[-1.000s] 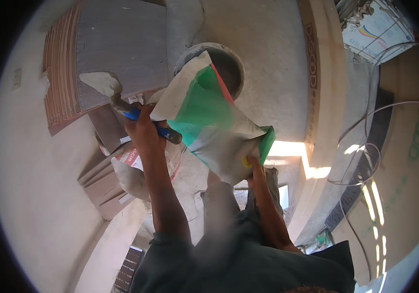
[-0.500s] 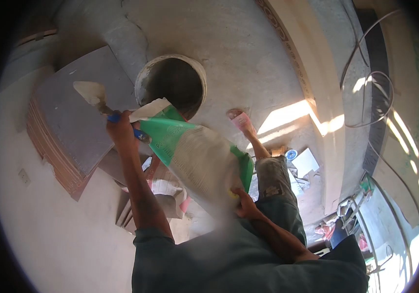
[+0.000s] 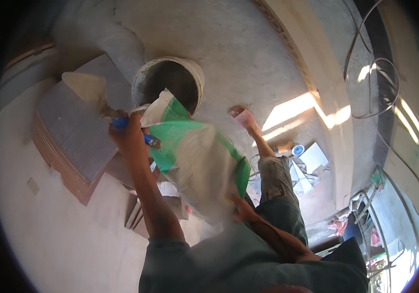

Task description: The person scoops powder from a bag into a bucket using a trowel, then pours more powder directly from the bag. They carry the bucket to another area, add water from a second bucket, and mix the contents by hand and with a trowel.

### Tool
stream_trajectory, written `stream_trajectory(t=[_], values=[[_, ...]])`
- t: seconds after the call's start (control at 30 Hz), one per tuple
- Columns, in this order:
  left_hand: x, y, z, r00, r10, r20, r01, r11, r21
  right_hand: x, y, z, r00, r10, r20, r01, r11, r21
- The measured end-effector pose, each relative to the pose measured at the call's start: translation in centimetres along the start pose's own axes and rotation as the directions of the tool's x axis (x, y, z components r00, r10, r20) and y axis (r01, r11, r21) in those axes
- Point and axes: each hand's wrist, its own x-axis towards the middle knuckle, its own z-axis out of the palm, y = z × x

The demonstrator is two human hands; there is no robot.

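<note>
A green and white sack (image 3: pixel 195 161) with printing on it hangs tilted in front of me, its open-looking upper end near the rim of a bucket (image 3: pixel 201 80). My left hand (image 3: pixel 129 132) is closed around the blue handle of a trowel (image 3: pixel 85 88) and also pinches the sack's upper corner. The trowel's pale blade points away to the left. Lower down, my right hand (image 3: pixel 243 210) grips the bottom end of the sack; its fingers are partly hidden. Inside the bucket the contents look dark grey.
Stacked grey-topped boards or tiles (image 3: pixel 80 117) lean at the left, by a pale wall. Long boards (image 3: pixel 312 58) run along the right, with a looped cable (image 3: pixel 397 88). White tile pieces (image 3: pixel 313 157) and a blue-white roll (image 3: pixel 298 150) lie near my foot.
The sack's upper end has risen and shifted slightly, now overlapping the bucket's lower rim. The trowel blade has swung a little left and up. Both hands keep their hold.
</note>
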Motion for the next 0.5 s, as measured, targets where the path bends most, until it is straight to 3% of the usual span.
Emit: stream_trajectory(t=[0.1,0.17,0.2,0.27,0.4,0.47,0.5], values=[[3.4,-2.4,1.0,0.994,-0.061,0.095,0.058,0.997,0.042,0.7,-0.4,1.0,0.997,-0.083,-0.007,0.083,0.985,0.153],[4.8,-4.8,1.4,0.991,-0.087,0.103,0.078,0.993,0.089,2.9,-3.8,0.6,0.987,0.151,-0.054,-0.089,0.796,0.598],[5.1,-5.7,1.9,0.994,-0.083,0.073,0.076,0.992,0.099,4.3,-8.3,-0.4,0.911,0.411,0.025,-0.222,0.440,0.870],[5.2,-7.6,2.2,0.997,-0.075,0.010,0.072,0.987,0.146,5.8,-11.3,-1.0,0.781,0.584,0.219,-0.250,-0.029,0.968],[4.7,-10.8,0.6,0.995,-0.085,-0.048,0.094,0.967,0.236,6.8,-9.4,0.7,0.810,0.503,0.300,-0.306,-0.073,0.949],[5.2,-11.6,-0.5,0.989,-0.116,-0.094,0.137,0.956,0.259,6.3,-6.8,2.0,0.919,0.351,0.177,-0.278,0.260,0.925],[5.1,-11.1,-1.1,0.985,-0.135,-0.107,0.158,0.958,0.241,5.8,-6.6,2.5,0.980,0.187,0.067,-0.162,0.561,0.812]])
